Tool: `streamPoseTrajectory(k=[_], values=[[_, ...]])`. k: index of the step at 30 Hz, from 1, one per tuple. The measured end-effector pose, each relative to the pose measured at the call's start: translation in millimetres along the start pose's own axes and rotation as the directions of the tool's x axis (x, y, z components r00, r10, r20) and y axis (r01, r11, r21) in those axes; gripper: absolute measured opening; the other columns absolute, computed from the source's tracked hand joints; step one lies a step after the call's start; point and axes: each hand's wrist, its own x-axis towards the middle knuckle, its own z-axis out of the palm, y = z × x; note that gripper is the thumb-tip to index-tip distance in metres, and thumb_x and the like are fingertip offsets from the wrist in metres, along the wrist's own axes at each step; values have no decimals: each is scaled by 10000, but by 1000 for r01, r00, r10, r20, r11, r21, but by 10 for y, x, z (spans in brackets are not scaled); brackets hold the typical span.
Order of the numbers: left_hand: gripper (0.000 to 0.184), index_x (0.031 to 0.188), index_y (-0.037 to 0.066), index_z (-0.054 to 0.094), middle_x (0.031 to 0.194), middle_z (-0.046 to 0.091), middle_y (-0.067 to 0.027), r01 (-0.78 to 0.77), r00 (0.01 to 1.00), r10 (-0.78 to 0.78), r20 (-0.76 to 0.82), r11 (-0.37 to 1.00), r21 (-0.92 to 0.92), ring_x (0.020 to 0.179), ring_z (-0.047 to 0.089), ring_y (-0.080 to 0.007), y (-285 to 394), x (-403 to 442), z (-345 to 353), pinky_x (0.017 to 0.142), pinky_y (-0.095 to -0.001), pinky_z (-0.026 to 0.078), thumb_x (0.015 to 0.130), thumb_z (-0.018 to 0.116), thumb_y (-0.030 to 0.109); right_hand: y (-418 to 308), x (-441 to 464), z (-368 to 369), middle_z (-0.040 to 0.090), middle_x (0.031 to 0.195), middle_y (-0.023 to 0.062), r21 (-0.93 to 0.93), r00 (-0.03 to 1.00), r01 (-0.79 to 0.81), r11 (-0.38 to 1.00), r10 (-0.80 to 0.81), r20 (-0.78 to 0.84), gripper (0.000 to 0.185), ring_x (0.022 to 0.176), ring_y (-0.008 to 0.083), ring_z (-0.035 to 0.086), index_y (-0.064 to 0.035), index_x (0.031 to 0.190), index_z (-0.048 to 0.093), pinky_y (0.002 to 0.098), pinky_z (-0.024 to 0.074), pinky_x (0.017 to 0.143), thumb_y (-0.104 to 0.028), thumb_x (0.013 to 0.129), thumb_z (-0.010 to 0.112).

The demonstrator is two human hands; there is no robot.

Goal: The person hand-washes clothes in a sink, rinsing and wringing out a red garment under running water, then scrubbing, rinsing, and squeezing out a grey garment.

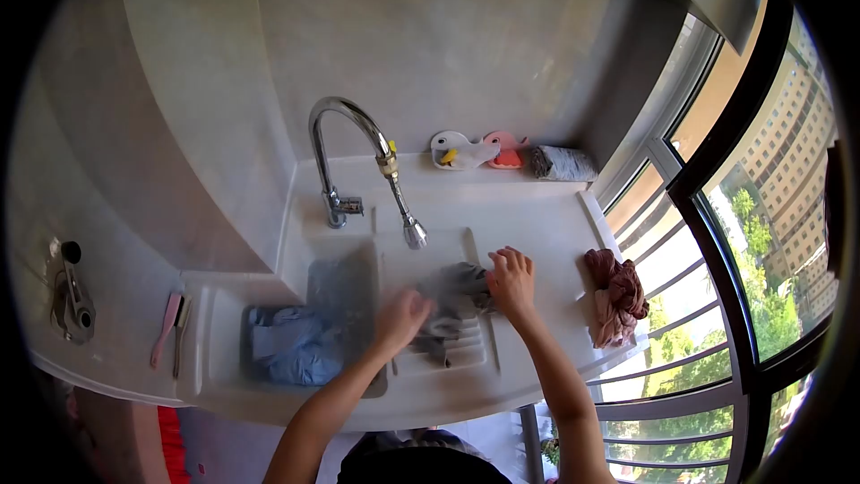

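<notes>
A wet dark grey cloth (464, 281) lies bunched over the ribbed washboard (468, 346) beside the basin. My right hand (512, 281) is at the cloth's right end, fingers bent around its edge. At the cloth's left side, near the basin's rim, is my left hand (403, 317); its fingers are curled and smeared by motion, so I cannot tell whether they grip the cloth. A chrome faucet (414, 231) with a spray head hangs just beyond both hands. Light blue clothing (294, 346) soaks in the water-filled basin (380, 384) on the left.
Reddish-brown clothing (616, 296) lies on the counter's right end, by the barred window. A pink brush (166, 330) and a darker brush (182, 335) rest left of the basin. White (448, 145) and pink (507, 149) soap holders and a rolled grey cloth (564, 164) line the back ledge.
</notes>
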Motion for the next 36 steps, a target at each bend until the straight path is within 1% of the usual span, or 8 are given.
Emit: streamPoseTrajectory(k=[7,10,15,19,22,27,33,36], values=[[354,932,41,572,860,586,-147,-119,951,227,-208,893,434,773,609,-342,-187,236,160,676,-427,492,753,691,323,-76,302,890,615,1090,113,42,822,205,978,-195,535,240,1057,296,575,-111,1038,593,471,425,881,-215,822,607],[244,982,26,612,829,617,-87,120,989,-133,-62,978,-171,755,615,-253,-579,514,-172,676,-353,505,788,585,173,314,359,692,643,859,187,168,948,-166,972,110,297,173,766,389,614,-51,912,589,455,482,663,-210,852,558],[298,1090,72,585,934,616,-40,456,879,-239,412,171,-873,817,588,-130,-307,768,-365,735,-275,485,798,530,56,474,538,-85,613,731,206,322,930,-356,877,365,35,210,685,398,586,-15,759,599,437,465,611,-217,811,578],[289,1096,32,555,996,614,-54,-152,976,16,-216,760,-631,941,587,-158,-797,1120,27,845,-300,467,923,518,262,271,454,-251,658,928,113,-257,848,-28,966,159,506,227,959,278,585,-76,724,665,450,407,810,-282,792,596],[414,1120,42,554,1075,609,-104,42,985,-86,-150,961,-272,1063,556,-251,-764,1026,-81,951,-342,402,923,507,403,311,472,293,618,1068,88,286,874,-158,945,0,485,312,1118,272,506,-169,982,692,522,305,946,-406,824,563],[398,1084,139,594,1186,554,-70,189,963,-171,-207,979,72,1205,430,-340,-414,727,401,1050,-520,223,886,508,474,-321,252,1061,472,1284,125,-41,916,-261,964,261,305,481,1252,337,362,-194,1216,583,606,252,979,-519,878,474],[197,797,85,629,938,605,-141,-331,822,268,-503,943,-39,915,561,-303,-142,-284,623,783,-484,373,879,538,240,-713,-567,373,523,958,131,311,998,29,950,-45,43,265,936,340,490,-60,886,582,462,372,770,-309,796,592],[273,751,60,626,841,621,-149,-113,880,95,-464,994,-11,808,570,-337,-73,-167,767,749,-513,354,877,543,286,-679,-551,615,537,711,74,206,990,141,968,-137,-34,199,691,278,548,-88,659,538,398,425,631,-244,756,615]])
